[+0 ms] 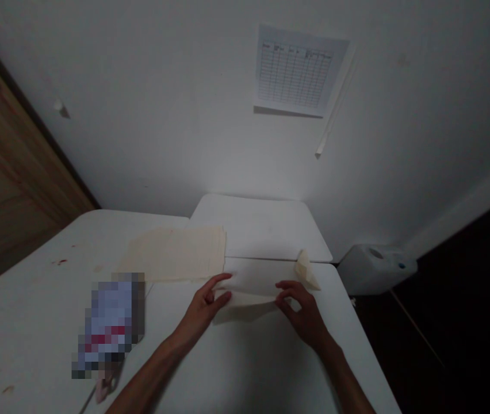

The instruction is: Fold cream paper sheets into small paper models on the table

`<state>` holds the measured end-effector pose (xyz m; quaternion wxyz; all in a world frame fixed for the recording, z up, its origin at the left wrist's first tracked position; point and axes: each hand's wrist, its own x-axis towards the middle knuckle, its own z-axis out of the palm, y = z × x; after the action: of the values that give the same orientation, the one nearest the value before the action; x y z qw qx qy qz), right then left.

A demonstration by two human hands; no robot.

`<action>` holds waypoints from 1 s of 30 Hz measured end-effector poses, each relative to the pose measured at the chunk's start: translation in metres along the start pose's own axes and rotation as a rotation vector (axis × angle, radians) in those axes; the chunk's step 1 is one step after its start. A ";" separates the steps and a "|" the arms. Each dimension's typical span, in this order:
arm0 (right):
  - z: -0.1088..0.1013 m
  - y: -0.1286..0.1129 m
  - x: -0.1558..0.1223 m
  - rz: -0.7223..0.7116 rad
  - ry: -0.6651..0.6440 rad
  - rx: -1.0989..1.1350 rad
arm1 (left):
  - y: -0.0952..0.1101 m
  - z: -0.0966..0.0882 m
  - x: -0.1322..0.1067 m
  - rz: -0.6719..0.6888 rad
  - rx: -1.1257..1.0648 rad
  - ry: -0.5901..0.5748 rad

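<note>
A thin pale sheet of paper [247,298] is stretched between my two hands just above the white table. My left hand [208,302] grips its left end, with the thumb in front and the fingers curled behind. At the right end, my right hand [299,305] pinches the paper between thumb and fingertips. Close beyond my right hand lies a folded cream paper piece [306,270], pointed at its ends. To the upper left of my left hand lies a flat stack of cream paper sheets [178,252].
A blurred-out, pixelated item [109,319] lies on the left table [59,305]. A printed chart [294,75] hangs on the wall [163,103]. On the floor side at right stands a white plastic container [374,273]. A wooden door [16,149] is at far left.
</note>
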<state>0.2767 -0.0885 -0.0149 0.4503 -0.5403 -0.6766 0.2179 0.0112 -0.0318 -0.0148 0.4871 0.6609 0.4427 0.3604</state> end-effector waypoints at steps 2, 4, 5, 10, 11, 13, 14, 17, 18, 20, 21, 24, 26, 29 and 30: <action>-0.002 -0.005 0.000 0.062 -0.019 -0.012 | 0.009 0.000 -0.002 0.107 0.016 -0.003; -0.002 -0.008 0.000 0.125 -0.027 -0.028 | 0.016 0.001 -0.003 0.187 0.035 -0.001; -0.002 -0.008 -0.001 0.147 -0.023 -0.033 | 0.019 0.002 -0.003 0.206 0.046 0.001; 0.000 -0.009 -0.002 0.178 -0.007 -0.027 | 0.019 0.007 -0.005 0.141 0.109 -0.029; 0.000 -0.009 -0.003 0.180 -0.004 -0.028 | 0.019 0.008 -0.005 0.123 0.116 -0.039; 0.001 -0.008 -0.005 0.187 0.005 -0.030 | 0.018 0.008 -0.006 0.091 0.108 -0.056; 0.001 -0.007 -0.006 0.191 0.008 -0.030 | 0.018 0.008 -0.006 0.074 0.106 -0.068; 0.004 -0.004 -0.008 0.196 0.013 -0.034 | 0.020 0.008 -0.006 0.032 0.135 -0.092; 0.005 -0.003 -0.008 0.195 0.013 -0.038 | 0.020 0.008 -0.005 0.028 0.153 -0.098; 0.006 -0.001 -0.009 0.187 0.007 -0.053 | 0.021 0.008 -0.005 0.042 0.196 -0.100; 0.006 0.000 -0.009 0.174 0.009 -0.065 | 0.020 0.007 -0.005 0.063 0.219 -0.087; 0.002 -0.001 -0.008 0.065 0.059 -0.119 | 0.017 0.002 -0.005 0.203 0.300 -0.002; -0.002 -0.003 -0.008 -0.071 0.088 -0.175 | 0.015 -0.003 -0.005 0.381 0.372 0.051; -0.007 -0.004 -0.012 -0.263 0.096 -0.324 | 0.008 -0.011 -0.006 0.682 0.560 0.068; -0.008 -0.002 -0.015 -0.303 0.096 -0.386 | 0.004 -0.012 -0.007 0.761 0.641 0.068</action>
<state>0.2822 -0.1043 -0.0151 0.3978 -0.5187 -0.7567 -0.0113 -0.0007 -0.0347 -0.0082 0.0788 0.8799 0.2744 0.3798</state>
